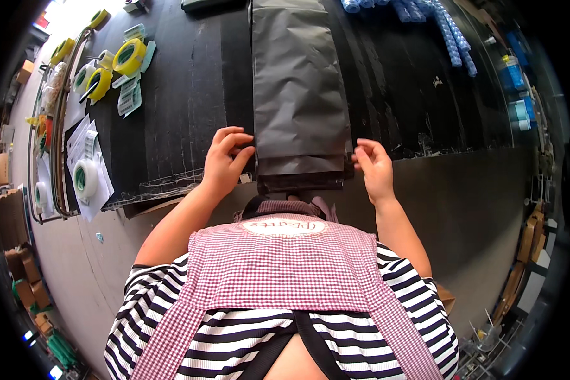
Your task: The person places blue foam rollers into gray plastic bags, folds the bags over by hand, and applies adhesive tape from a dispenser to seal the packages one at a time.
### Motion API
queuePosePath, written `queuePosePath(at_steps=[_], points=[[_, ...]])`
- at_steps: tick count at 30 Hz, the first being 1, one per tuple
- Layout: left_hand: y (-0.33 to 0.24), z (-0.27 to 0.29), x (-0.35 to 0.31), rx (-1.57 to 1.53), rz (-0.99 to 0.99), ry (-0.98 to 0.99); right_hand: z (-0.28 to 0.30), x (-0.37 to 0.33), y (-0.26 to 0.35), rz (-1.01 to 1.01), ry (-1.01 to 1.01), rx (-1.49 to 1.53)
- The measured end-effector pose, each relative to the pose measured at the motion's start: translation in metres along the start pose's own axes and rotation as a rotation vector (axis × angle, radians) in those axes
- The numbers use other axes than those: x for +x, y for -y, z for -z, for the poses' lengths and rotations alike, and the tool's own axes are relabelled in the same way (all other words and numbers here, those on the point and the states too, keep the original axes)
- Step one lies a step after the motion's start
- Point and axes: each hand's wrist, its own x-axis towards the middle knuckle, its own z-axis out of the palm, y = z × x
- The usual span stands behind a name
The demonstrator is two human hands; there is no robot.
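A long stack of dark grey plastic mailing bags (301,95) runs lengthwise down the middle of the black table, its near end reaching the front edge. At its left side is my left hand (227,158), fingers bent and the thumb apart from them, the tips right by the bags' edge. On the opposite side my right hand (375,168) has its fingers loosely bent and spread, close to the near right corner. Neither hand shows anything gripped. Whether the fingertips touch the plastic is hard to make out.
On the black table (183,82), rolls of yellow tape (129,57) and printed labels (129,96) lie at the left. A white tape roll (85,178) rests on papers near the left front corner. Blue bubble wrap (446,31) lies at the far right.
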Motion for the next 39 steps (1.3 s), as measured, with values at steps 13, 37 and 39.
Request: queuePosePath(at_steps=[13, 37, 39], points=[[-0.047, -0.130, -0.006, 0.391, -0.461, 0.691, -0.006, -0.063, -0.049, -0.258, 0.056, 0.034], [-0.037, -0.075, -0.022, -0.026, -0.588, 0.944, -0.010, -0.030, -0.049, -0.389, 0.060, 0.026], [-0.016, -0.017, -0.039, -0.130, -0.293, 0.967, -0.002, -0.028, -0.051, -0.406, 0.133, 0.042]])
